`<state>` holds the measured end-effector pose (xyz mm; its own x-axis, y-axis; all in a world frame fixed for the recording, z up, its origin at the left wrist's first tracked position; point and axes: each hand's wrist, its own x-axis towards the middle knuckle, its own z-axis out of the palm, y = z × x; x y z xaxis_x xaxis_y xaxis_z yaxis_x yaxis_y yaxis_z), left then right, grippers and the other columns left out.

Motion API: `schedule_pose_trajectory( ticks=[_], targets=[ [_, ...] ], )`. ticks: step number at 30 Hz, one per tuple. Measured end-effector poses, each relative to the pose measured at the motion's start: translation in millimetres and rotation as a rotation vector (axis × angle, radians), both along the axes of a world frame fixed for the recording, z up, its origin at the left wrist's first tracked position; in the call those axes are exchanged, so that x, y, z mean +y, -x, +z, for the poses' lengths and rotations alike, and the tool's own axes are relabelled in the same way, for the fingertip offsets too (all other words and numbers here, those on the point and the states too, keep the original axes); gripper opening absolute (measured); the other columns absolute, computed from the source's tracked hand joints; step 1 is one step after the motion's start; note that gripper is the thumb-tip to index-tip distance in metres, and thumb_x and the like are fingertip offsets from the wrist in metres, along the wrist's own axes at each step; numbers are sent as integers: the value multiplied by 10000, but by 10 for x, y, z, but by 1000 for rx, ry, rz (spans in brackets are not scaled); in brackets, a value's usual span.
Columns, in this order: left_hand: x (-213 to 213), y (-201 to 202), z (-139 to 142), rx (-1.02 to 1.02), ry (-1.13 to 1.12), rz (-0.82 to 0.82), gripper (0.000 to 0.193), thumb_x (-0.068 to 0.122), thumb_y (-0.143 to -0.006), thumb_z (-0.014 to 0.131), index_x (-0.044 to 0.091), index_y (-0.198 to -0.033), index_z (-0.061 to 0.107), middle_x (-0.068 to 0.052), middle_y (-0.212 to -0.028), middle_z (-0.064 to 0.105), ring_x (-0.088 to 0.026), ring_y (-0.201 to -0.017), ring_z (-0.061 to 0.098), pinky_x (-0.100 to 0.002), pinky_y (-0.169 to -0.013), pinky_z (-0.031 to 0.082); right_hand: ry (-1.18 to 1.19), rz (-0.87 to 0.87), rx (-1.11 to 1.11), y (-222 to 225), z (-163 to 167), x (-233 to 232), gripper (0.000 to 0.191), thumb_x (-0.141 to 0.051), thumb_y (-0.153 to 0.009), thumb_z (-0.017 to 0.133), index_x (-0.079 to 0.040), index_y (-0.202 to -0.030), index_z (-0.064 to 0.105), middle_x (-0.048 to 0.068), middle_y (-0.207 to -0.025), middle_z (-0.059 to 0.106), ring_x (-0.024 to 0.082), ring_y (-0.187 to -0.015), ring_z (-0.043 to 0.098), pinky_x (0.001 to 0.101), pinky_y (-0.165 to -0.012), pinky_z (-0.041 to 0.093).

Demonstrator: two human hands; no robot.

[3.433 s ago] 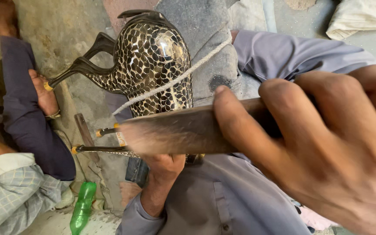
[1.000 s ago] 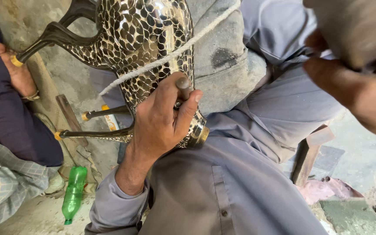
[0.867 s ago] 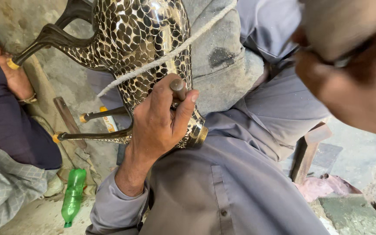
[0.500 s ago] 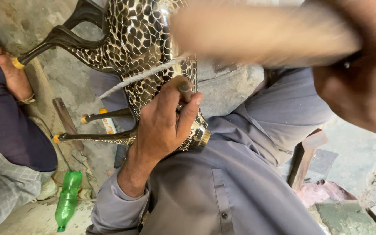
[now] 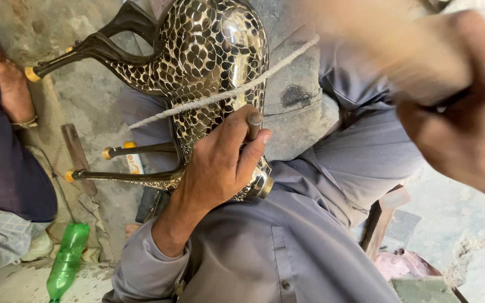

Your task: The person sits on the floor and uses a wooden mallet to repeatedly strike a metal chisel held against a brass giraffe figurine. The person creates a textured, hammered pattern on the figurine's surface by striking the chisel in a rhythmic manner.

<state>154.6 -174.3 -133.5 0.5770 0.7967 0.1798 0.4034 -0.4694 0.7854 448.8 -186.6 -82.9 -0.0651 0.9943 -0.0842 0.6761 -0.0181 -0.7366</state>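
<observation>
Head view, looking straight down: the left hand (image 5: 220,163) is clamped around a short dark metal punch (image 5: 254,120), fingers wrapped tight, its blunt top poking out above the thumb and its lower end hidden against the animal-shaped metal figure (image 5: 197,62). That figure lies across the lap, over the grey trousers (image 5: 332,146), its rounded body covered in shiny black-and-gold scale patterning, with slim dark legs (image 5: 130,163) ending in yellowish tips sticking out to the left of the picture, and a brass-coloured collar (image 5: 262,185) just past the left knuckles. A pale cord (image 5: 225,92) runs slantwise over the figure's body, touching it. Up at the right, the right hand (image 5: 467,123) fills the corner, closed around a thick wooden handle (image 5: 388,45) that is badly blurred; what sits at its far end I cannot tell. The grey sleeve (image 5: 152,269) of the left arm bunches at the wrist. At the left edge, another person's hand (image 5: 9,90) rests beside a dark blue sleeve (image 5: 1,157), well apart from the figure's body. On the rough concrete floor (image 5: 79,95) lie a green plastic bottle (image 5: 65,261) and a dark flat bar (image 5: 77,154).
</observation>
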Motion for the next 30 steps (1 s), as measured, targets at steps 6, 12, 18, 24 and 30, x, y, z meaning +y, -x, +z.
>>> schedule_pose_trajectory(
  ticks=[6, 12, 18, 24, 30],
  targets=[
    [-17, 7, 14, 6, 36, 17, 301, 72, -1083, 679, -15, -1322, 518, -105, -948, 658, -165, -770, 667, -322, -672, 559, -161, 89, -256, -22, 35, -78, 416, 98, -836, 686, 60, -1242, 604, 209, -1048, 689, 318, -860, 706, 427, -735, 597],
    [-7, 5, 20, 6, 18, 15, 302, 79, -1084, 676, -15, -1328, 524, -113, -972, 666, -168, -760, 676, -313, -662, 564, -90, 67, -372, 142, 245, 46, 492, 38, -692, 748, -20, -1177, 683, 128, -923, 692, 266, -821, 687, 384, -732, 577],
    [-1, 8, 35, -4, 42, 5, 281, 77, -1091, 665, -22, -1312, 523, -126, -1006, 675, -175, -822, 688, -330, -718, 575, -120, 178, -563, 128, 248, 46, 423, 7, -748, 772, 1, -1166, 714, 135, -913, 691, 263, -779, 646, 389, -702, 561],
    [-15, 24, 52, 40, 28, 12, 284, 112, -1082, 663, -16, -1299, 532, -147, -1049, 693, -215, -875, 717, -348, -740, 585, -177, 220, -745, 59, 235, -54, 494, 17, -656, 756, -39, -1146, 729, 125, -879, 682, 256, -792, 627, 362, -722, 564],
    [-17, 34, 33, 53, 26, 7, 291, 138, -1094, 637, -16, -1309, 515, -156, -1029, 685, -261, -888, 739, -361, -733, 608, -109, 207, -684, 81, 293, -36, 486, 10, -743, 762, -15, -1223, 693, 159, -915, 681, 244, -805, 627, 360, -724, 555]
  ],
)
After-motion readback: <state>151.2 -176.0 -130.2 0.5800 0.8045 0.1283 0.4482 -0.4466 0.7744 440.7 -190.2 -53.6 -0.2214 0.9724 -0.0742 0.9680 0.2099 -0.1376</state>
